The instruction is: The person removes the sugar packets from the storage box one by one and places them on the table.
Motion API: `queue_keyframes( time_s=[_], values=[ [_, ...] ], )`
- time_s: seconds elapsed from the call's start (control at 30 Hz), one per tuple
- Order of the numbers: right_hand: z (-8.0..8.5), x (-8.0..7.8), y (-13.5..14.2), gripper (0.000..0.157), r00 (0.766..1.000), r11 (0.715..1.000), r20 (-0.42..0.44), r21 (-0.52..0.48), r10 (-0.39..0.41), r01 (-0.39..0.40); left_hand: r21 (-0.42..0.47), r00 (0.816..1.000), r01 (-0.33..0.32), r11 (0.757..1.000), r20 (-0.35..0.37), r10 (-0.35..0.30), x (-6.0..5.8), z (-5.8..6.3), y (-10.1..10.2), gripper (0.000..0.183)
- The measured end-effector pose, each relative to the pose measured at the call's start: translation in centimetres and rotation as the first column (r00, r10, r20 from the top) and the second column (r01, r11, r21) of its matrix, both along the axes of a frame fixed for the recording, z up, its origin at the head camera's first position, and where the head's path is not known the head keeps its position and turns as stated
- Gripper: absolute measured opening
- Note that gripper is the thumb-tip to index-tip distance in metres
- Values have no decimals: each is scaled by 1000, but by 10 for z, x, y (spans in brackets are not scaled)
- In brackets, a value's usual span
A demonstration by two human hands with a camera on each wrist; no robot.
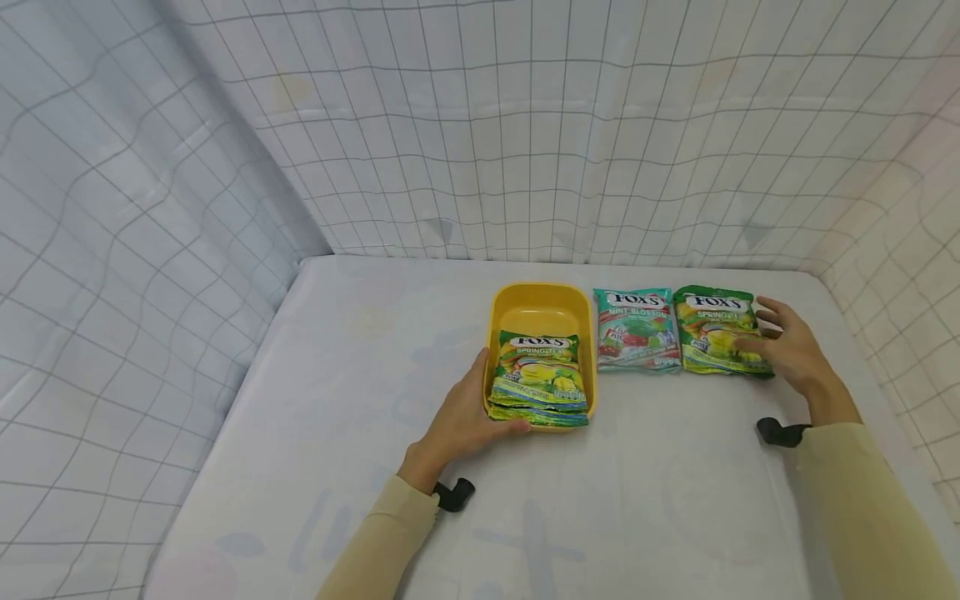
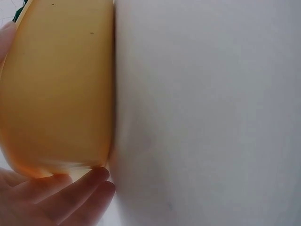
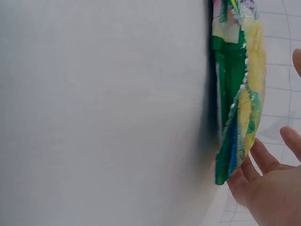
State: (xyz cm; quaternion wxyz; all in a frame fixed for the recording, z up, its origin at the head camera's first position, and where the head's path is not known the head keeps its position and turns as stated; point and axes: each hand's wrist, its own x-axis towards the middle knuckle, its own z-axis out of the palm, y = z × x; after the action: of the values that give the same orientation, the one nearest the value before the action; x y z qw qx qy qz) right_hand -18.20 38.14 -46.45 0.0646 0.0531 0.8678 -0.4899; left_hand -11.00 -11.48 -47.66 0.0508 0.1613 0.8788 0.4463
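My left hand [image 1: 467, 417] holds the yellow plastic tray [image 1: 534, 293] by its near left corner, with the thumb along the near side and the fingers along the left wall. Inside the tray lie stacked green-and-yellow Fox's Spring Tea candy bags [image 1: 540, 375]. On the right, my right hand [image 1: 795, 346] is at the right edge of another Spring Tea candy bag [image 1: 716, 329], fingers spread and partly bent. In the right wrist view, the fingers [image 3: 263, 157] are beside that bag's end; whether they touch it is hard to tell.
A teal Fox's Mint Blossom candy bag [image 1: 637, 331] lies between the tray and the right-hand Spring Tea bag. White cloth covers the table [image 1: 660, 483]. Grid-patterned white curtains [image 1: 525, 150] hang behind and at both sides.
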Motion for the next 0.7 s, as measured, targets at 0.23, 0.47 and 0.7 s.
queue_keyframes(
  time_s=[0.23, 0.47, 0.7],
  values=[
    [11, 4, -11, 95, 993, 996, -79, -4, -84, 84, 16, 1000, 5, 1000, -18, -4, 1, -2, -1, 127],
    [20, 6, -22, 92, 993, 998, -99, -30, -65, 62, 15, 1000, -2, 1000, -10, 2, 1, -1, 0, 128],
    [26, 6, -33, 91, 993, 995, -117, -102, -29, 17, 20, 1000, -5, 1000, -1, 5, 1, -1, 1, 127]
  ],
)
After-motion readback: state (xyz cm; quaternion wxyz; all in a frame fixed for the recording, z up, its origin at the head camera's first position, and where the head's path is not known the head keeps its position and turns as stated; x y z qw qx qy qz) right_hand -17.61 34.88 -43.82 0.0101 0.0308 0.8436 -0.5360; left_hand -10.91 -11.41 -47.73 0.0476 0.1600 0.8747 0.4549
